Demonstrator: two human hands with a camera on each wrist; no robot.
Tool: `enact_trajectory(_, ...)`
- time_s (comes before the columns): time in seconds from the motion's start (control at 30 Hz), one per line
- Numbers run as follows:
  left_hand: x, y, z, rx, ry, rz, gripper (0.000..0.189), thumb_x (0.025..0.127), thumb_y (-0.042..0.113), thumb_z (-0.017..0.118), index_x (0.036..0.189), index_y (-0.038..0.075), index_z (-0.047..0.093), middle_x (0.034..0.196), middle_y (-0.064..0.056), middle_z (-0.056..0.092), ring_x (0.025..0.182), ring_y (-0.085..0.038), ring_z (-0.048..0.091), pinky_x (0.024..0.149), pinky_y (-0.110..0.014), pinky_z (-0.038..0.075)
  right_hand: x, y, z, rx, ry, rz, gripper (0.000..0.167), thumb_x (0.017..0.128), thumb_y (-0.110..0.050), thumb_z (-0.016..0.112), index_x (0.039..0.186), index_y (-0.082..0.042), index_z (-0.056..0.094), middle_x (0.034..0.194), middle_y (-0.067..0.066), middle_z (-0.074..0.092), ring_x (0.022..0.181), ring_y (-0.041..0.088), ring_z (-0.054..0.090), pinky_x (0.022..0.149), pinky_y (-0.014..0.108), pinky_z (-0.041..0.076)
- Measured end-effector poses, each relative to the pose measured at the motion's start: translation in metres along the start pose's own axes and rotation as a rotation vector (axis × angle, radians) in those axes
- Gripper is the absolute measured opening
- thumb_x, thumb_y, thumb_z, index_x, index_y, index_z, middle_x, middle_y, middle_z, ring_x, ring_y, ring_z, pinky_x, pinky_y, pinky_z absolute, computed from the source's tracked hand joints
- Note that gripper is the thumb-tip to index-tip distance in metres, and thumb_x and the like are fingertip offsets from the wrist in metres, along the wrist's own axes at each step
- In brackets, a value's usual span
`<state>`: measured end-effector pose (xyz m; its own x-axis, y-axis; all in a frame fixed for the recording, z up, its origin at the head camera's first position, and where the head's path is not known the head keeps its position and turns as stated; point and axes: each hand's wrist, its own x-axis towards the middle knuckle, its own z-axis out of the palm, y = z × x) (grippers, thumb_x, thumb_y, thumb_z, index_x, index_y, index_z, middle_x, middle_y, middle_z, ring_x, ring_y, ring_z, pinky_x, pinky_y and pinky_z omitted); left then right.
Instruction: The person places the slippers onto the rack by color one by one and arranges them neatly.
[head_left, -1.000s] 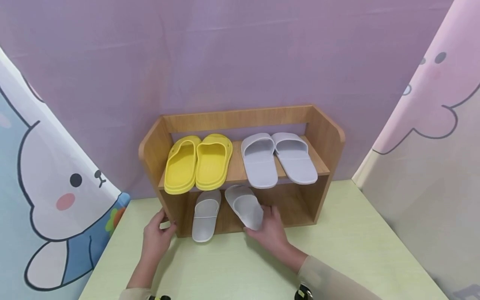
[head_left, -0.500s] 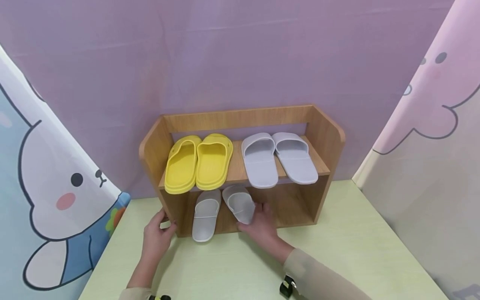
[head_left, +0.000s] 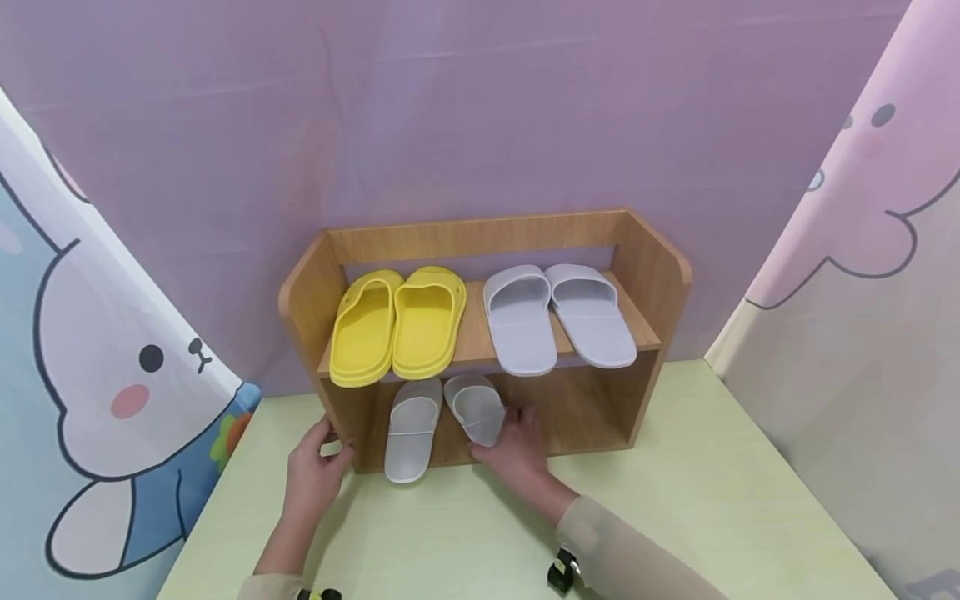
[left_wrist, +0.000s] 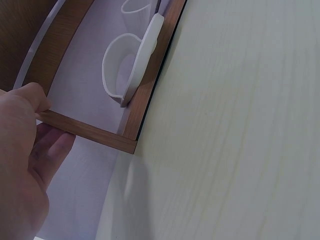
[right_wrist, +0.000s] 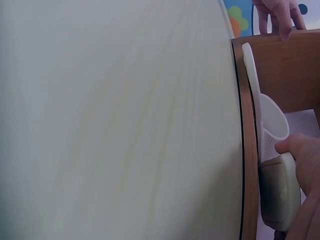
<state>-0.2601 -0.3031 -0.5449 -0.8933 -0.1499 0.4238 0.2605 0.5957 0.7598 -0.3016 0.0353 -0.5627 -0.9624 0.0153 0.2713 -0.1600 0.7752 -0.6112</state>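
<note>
A wooden two-tier shoe rack (head_left: 480,237) stands against the purple backdrop. My left hand (head_left: 315,475) pinches the front edge of its left side panel (left_wrist: 85,131), thumb inside and fingers outside. On the lower shelf lies a grey slipper (head_left: 411,442), toe to the back. Just right of it, my right hand (head_left: 517,457) grips the heel end of a second grey slipper (head_left: 477,410), which sits angled with its toe leaning left. In the right wrist view that slipper's sole (right_wrist: 274,192) is tilted up off the shelf, and part of it is hidden by the hand.
On the upper shelf are yellow clogs (head_left: 426,325) at left and pale lilac slippers (head_left: 521,329) at right. A pale green table (head_left: 712,500) carries the rack. Printed fabric with a cartoon rabbit (head_left: 135,375) hangs at left, and more fabric at right.
My right hand has pushed the second grey slipper back and left, deeper into the lower shelf. My left hand has stayed on the side panel.
</note>
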Motion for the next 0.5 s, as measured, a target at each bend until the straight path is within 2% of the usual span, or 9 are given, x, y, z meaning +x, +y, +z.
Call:
enact_trajectory(0.17, -0.0001, -0.0002, -0.0003, 0.004, 0.006, -0.002, 0.053, 0.097, -0.007, 0.074, 0.148, 0.005, 0.065, 0.128, -0.019, 0.074, 0.118, -0.038, 0.071, 0.079, -0.024, 0.066, -0.0020, -0.0038, 0.0031, -0.019, 0.018, -0.019, 0.093, 0.071, -0.046, 0.098, 0.131, 0.014, 0.060, 0.122, 0.026, 0.052, 0.109, 0.040, 0.056, 0.086, 0.049, 0.061)
enact_trajectory(0.5, 0.0001, -0.0003, 0.0004, 0.000, 0.011, 0.001, 0.054, 0.096, -0.008, 0.076, 0.148, 0.005, 0.065, 0.128, -0.019, 0.074, 0.116, -0.037, 0.072, 0.079, -0.020, 0.064, -0.0081, -0.0045, 0.0090, -0.031, 0.098, -0.131, 0.078, 0.065, -0.030, 0.102, 0.117, 0.014, 0.064, 0.108, 0.025, 0.054, 0.103, 0.042, 0.052, 0.083, 0.051, 0.056)
